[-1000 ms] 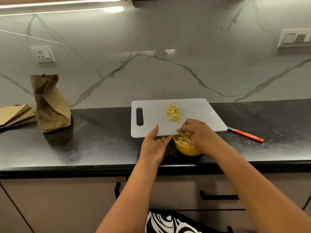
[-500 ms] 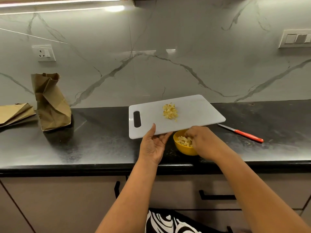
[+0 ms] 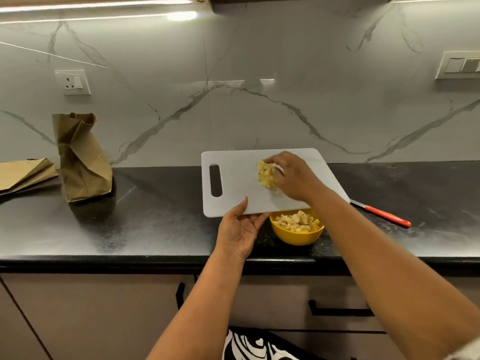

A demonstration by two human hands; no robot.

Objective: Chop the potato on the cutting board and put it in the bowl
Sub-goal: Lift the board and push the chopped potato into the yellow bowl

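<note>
Potato pieces on board under right hand

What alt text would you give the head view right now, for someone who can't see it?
A right hand gathers chopped potato on a white cutting board, which the left hand holds by its near edge above a yellow bowl already holding potato pieces. On the black counter, an orange-handled knife lies to the right and brown paper bags sit to the left.
</note>
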